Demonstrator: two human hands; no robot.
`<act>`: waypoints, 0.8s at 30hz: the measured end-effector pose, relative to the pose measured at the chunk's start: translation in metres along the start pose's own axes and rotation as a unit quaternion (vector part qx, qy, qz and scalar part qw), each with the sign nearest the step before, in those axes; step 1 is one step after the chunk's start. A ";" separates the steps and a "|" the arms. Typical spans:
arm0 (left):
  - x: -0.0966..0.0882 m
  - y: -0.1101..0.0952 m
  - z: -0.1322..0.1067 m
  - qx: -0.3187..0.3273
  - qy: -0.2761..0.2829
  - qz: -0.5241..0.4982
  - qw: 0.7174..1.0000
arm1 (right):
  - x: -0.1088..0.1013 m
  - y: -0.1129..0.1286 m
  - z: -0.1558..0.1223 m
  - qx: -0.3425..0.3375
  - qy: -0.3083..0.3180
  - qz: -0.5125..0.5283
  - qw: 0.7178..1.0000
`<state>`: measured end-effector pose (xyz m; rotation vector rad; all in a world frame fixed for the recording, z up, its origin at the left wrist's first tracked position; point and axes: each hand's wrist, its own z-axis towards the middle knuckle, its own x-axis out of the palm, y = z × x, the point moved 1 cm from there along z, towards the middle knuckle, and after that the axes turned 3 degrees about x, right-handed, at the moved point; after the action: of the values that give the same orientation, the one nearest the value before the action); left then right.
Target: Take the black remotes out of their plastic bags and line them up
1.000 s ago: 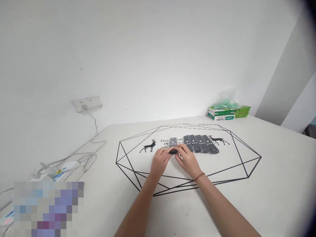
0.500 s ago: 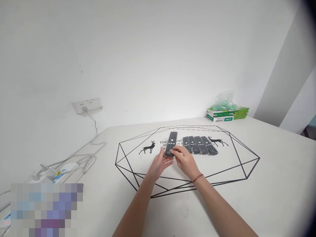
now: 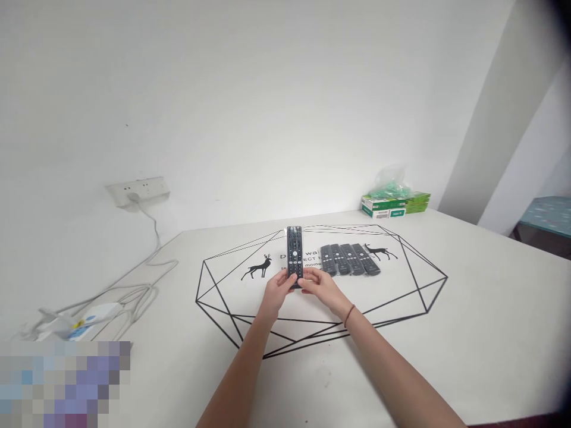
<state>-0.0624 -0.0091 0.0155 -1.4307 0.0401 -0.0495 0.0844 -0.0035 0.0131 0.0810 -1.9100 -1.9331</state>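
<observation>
Fingers [image 3: 312,275] of left hand [image 3: 273,295] and right hand [image 3: 331,293] pinching lower end of one remote [image 3: 295,245], thumbs on its button face. Remote raised near upright, buttons toward the wearer, clear wrap at its edges; cannot tell whether its base touches the desk [image 3: 473,351]. Four more remotes [image 3: 352,260] lie side by side, right of it. Boxes [image 3: 384,205] at far edge, bag [image 3: 389,183] on top.

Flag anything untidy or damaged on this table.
The cables look untidy, looping loosely at the left of the table. The four wrapped remotes lie in a neat row; no clear spill or damage shows.
</observation>
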 end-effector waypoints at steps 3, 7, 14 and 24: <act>0.003 0.001 -0.001 0.046 -0.019 0.119 0.992 | -0.004 -0.002 0.007 -0.016 -0.059 0.032 0.998; 0.000 0.012 -0.001 0.049 -0.037 0.215 0.975 | -0.051 0.007 0.022 -0.077 -0.230 0.040 0.969; -0.008 0.034 0.007 0.084 0.007 0.360 0.929 | -0.200 0.019 -0.005 -0.049 -0.526 -0.309 0.791; -0.007 0.038 0.006 0.078 0.023 0.424 0.902 | -0.223 0.005 -0.013 0.051 -0.518 -0.402 0.754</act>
<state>-0.0690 0.0030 -0.0210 -1.1489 0.6815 0.6205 0.2930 0.0585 -0.0384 -0.2419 -3.0638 -2.7724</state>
